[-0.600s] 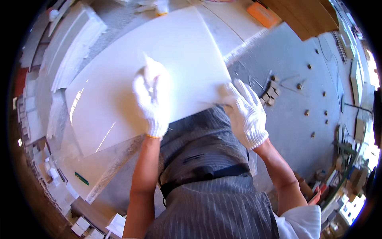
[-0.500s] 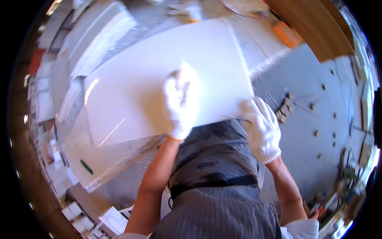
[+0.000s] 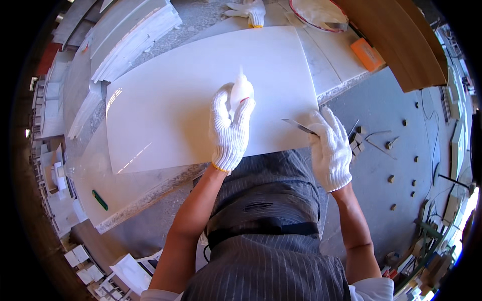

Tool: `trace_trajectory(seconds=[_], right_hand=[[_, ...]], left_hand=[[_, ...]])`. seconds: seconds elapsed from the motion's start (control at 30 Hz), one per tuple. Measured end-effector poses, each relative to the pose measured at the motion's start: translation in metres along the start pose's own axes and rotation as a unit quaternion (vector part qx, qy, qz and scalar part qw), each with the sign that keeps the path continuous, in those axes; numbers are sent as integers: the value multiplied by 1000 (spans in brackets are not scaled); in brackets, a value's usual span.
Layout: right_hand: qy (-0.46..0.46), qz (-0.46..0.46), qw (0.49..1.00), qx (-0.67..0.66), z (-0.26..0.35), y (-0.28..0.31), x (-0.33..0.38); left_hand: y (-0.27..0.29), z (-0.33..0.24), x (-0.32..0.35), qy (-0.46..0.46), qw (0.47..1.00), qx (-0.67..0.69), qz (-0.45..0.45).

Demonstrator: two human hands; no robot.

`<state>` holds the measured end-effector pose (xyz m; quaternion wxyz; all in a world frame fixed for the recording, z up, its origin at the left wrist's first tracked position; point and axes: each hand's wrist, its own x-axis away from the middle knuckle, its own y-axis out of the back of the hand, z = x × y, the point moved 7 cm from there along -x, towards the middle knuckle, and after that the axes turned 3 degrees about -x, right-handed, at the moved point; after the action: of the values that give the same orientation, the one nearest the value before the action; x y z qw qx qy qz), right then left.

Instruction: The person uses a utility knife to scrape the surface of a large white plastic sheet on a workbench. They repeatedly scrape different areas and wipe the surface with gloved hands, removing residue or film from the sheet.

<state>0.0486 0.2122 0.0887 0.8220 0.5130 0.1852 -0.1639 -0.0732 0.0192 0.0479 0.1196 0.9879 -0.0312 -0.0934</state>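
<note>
A large, glossy white panel (image 3: 165, 95) lies on the worktable in front of me. My left hand (image 3: 228, 133), in a white knit glove, is closed around a small white squeeze bottle (image 3: 242, 92) over the panel's middle, its thin nozzle pointing away from me. My right hand (image 3: 330, 150), gloved the same way, is at the panel's near right corner. Out of its closed fingers a narrow metal blade (image 3: 297, 125) sticks leftward over the panel; the grip is hidden in the glove.
A loose white glove (image 3: 248, 11) lies beyond the panel. At the back right are a red-rimmed bowl (image 3: 319, 15), an orange box (image 3: 367, 54) and brown cardboard (image 3: 401, 40). Stacked white slabs (image 3: 135, 40) stand back left. A green tool (image 3: 100, 199) lies near left.
The bottle and left hand, blurred before, now appear sharp. My right hand sits slightly higher in view, and its blade shows more clearly over the panel. Both hands keep their hold.
</note>
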Motion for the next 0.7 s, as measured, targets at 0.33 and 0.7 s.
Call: trace_trajectory(seconds=[0.33, 0.7], right_hand=[[45, 40, 988, -140, 24, -6, 3], [5, 96, 993, -68, 10, -14, 6]], left_hand=[[9, 5, 0, 7, 999, 27, -35], [6, 9, 0, 26, 999, 19, -21]])
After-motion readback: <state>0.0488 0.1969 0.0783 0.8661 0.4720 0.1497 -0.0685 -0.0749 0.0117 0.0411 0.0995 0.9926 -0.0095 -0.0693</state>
